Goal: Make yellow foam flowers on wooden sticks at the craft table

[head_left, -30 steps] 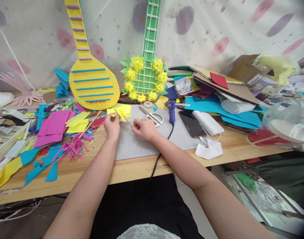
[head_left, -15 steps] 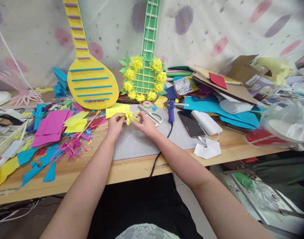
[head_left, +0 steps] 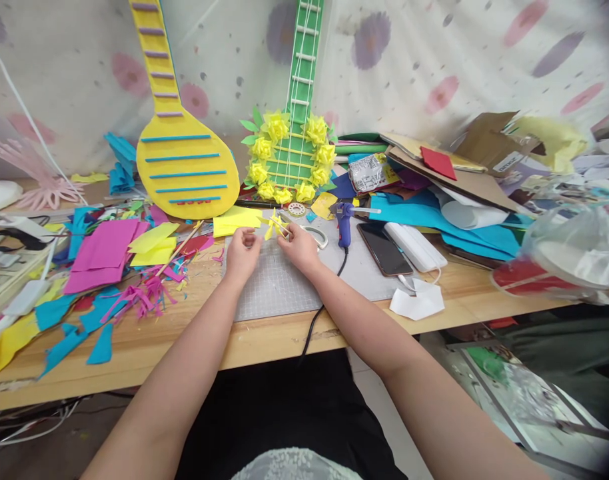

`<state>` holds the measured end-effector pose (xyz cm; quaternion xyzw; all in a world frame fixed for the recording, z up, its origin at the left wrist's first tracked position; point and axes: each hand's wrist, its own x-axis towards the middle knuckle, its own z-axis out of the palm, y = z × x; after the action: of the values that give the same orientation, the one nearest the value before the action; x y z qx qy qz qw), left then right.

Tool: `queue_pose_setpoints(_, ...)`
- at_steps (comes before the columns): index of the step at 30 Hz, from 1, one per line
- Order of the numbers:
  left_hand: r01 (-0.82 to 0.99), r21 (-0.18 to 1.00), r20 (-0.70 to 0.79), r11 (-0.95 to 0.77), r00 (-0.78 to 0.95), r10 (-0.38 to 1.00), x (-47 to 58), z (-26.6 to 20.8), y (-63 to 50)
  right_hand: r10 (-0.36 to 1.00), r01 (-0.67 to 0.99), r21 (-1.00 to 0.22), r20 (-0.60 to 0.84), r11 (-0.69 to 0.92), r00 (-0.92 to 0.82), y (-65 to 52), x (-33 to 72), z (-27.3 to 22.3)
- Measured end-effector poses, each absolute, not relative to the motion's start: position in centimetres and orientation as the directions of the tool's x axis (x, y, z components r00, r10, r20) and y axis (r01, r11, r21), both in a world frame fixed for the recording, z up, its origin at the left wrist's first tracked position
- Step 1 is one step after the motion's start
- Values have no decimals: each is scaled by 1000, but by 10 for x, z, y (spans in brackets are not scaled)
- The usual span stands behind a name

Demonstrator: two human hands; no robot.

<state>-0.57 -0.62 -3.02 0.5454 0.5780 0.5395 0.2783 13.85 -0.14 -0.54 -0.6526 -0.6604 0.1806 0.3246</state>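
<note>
A small yellow paper flower point(head_left: 273, 225) on a thin stick is pinched in the fingers of my right hand point(head_left: 299, 249), above the grey cutting mat point(head_left: 269, 293). Just left of the flower, apart from it, my left hand point(head_left: 242, 256) has its fingers curled together; whether anything is between them is hidden. A folded yellow paper sheet point(head_left: 234, 221) lies behind my left hand. Scissors point(head_left: 318, 236), partly covered by my right hand, rest on the mat. To their right sits a blue glue gun point(head_left: 343, 227) with a black cord.
Behind the mat stand a yellow paper guitar shape point(head_left: 184, 167) and a green one point(head_left: 297, 148) ringed with yellow flowers. Coloured paper scraps point(head_left: 104, 253) cover the left side. On the right are a phone point(head_left: 383, 249), a white power bank point(head_left: 415, 245) and a bagged red cup point(head_left: 522, 273).
My left hand has come off the yellow flower and moved slightly right and toward me. The flower, still in my right hand, has shifted right and turned.
</note>
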Motion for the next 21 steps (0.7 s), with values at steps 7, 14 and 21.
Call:
queue_pose_setpoints(7, 422, 882, 311, -212, -182, 933, 3, -27, -13, 977, 743, -661, 206, 103, 48, 0, 137, -7)
queue_pose_setpoints(14, 465, 859, 360, -214, -253, 898, 0, -22, -15, 974, 752, -642, 225, 147, 2, 0, 137, -7)
queue_pose_setpoints(21, 412, 892, 342, -186, -345, 874, -5, -21, -11, 963, 721, -647, 248, 248, -109, -4, 139, -4)
